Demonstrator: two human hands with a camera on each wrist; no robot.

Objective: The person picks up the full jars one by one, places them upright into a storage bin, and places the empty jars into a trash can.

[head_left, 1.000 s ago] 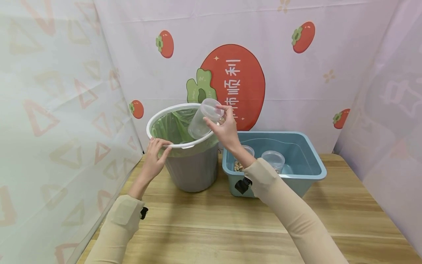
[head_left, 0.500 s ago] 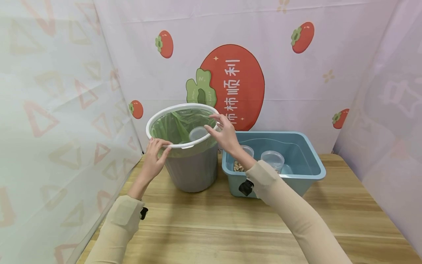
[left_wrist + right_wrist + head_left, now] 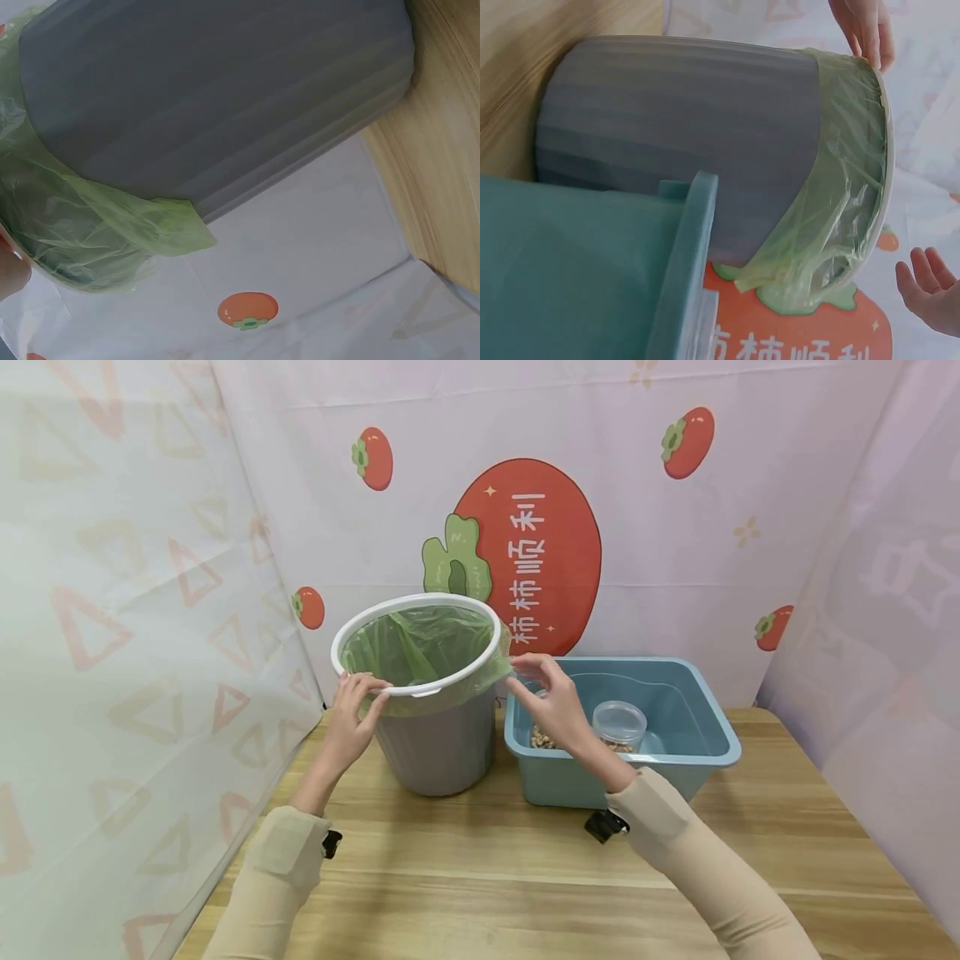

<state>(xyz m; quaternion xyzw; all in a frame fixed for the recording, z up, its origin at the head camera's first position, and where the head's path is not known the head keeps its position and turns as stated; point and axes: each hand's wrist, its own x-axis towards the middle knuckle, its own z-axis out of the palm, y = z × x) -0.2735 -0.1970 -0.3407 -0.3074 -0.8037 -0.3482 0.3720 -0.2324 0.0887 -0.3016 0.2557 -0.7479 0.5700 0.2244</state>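
Note:
A grey trash can [image 3: 438, 752] with a white rim [image 3: 405, 603] stands on the table, lined with a thin green bag [image 3: 408, 639] folded over the edge. My left hand [image 3: 352, 714] grips the near left of the rim, thumb and fingers about it; the right wrist view also shows this hand [image 3: 866, 30] there. Just right of the can, my right hand [image 3: 555, 702] hovers over the tub's left end, fingers spread and nothing held. In the right wrist view its fingers [image 3: 924, 271] lie apart from the bag. The dropped clear jar is mostly hidden inside the can.
A blue tub [image 3: 630, 759] stands right of the can. In it are a clear lidded jar [image 3: 619, 722] and another jar with nuts [image 3: 542, 739], partly behind my right hand. White cloth [image 3: 667, 543] printed with persimmons closes off the back and sides of the table [image 3: 465, 877].
My right hand let a clear jar go into the trash can, then moved right and down to above the tub. My left hand stayed on the rim.

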